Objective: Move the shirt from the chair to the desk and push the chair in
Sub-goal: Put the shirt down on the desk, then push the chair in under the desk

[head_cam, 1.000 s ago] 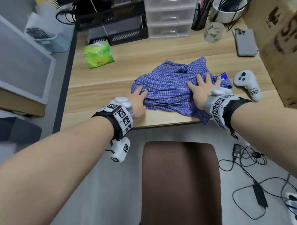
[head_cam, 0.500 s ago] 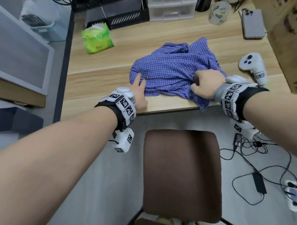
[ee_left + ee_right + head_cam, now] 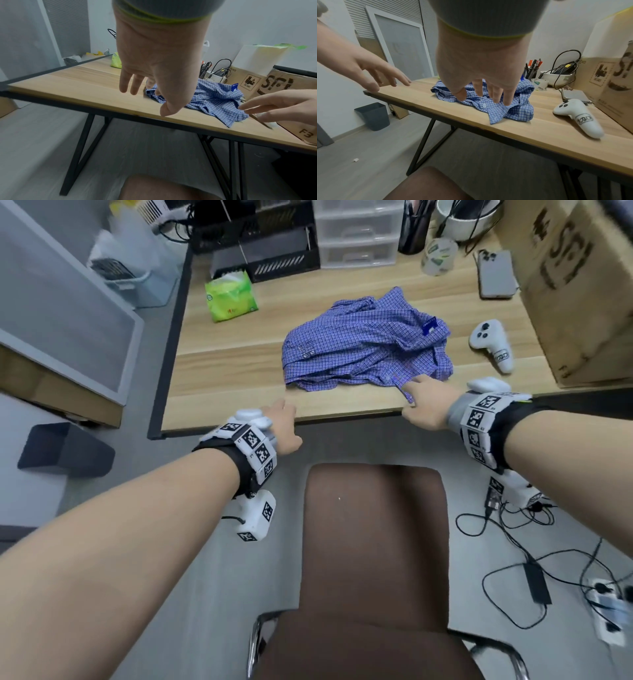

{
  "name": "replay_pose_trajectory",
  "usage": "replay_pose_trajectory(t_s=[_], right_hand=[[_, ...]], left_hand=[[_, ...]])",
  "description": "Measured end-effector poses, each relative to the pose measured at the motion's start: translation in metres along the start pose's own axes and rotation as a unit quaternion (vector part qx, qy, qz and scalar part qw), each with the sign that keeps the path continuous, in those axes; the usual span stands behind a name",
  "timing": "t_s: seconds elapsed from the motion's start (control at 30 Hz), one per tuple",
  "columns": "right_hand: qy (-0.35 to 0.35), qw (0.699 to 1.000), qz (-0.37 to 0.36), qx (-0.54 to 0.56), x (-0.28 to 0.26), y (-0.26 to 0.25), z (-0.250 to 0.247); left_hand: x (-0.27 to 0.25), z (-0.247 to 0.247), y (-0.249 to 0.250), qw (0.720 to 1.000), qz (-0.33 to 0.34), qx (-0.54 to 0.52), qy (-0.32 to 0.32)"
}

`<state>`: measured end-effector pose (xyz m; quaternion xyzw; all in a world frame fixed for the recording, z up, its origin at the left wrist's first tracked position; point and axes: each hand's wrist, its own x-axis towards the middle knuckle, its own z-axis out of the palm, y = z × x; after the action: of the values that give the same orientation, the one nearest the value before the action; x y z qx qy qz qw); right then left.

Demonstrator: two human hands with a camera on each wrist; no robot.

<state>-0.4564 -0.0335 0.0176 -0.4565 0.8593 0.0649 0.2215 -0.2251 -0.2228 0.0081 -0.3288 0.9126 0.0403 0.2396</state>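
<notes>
A crumpled blue checked shirt (image 3: pixel 366 344) (image 3: pixel 216 100) (image 3: pixel 508 108) lies on the wooden desk (image 3: pixel 236 378) near its front edge. My left hand (image 3: pixel 286 428) (image 3: pixel 145 88) hovers open over the desk's front edge, left of the shirt, holding nothing. My right hand (image 3: pixel 423 402) (image 3: pixel 482 93) is open too, fingers relaxed just above the shirt's near right corner; whether they touch it I cannot tell. The brown chair seat (image 3: pixel 373 542) stands below both hands, pulled back from the desk, with nothing on it.
On the desk lie a green tissue pack (image 3: pixel 231 296), a white controller (image 3: pixel 491 344), a phone (image 3: pixel 496 273), a tape roll (image 3: pixel 440 256) and a cardboard box (image 3: pixel 579 285). Black trays and drawers line the back. Cables (image 3: pixel 534 570) trail on the floor at right; a dark bin (image 3: pixel 373 116) stands left.
Both hands have drawn back from the shirt toward the desk's front edge. The right hand, which clutched the fabric half a second ago, has let go and opened.
</notes>
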Motion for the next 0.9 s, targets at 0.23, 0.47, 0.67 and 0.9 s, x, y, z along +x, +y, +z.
replay_pose_trajectory(t_s=[0.23,0.47,0.67,0.9], right_hand=[[-0.084,0.995,0.017,0.052,-0.101,-0.004,0.048],[-0.148,0.982,0.073,0.092,-0.194,-0.009,0.110],[-0.189,0.966,0.153,0.088,-0.271,-0.020,0.167],[-0.270,0.934,0.230,0.040,-0.335,-0.024,0.217]], left_hand=[[-0.111,0.035,0.012,0.997,-0.034,-0.011,-0.074],[-0.191,0.076,0.010,0.992,-0.038,-0.012,-0.118],[-0.256,0.124,0.010,0.983,-0.059,-0.019,-0.174],[-0.305,0.159,0.028,0.952,-0.093,-0.078,-0.281]])
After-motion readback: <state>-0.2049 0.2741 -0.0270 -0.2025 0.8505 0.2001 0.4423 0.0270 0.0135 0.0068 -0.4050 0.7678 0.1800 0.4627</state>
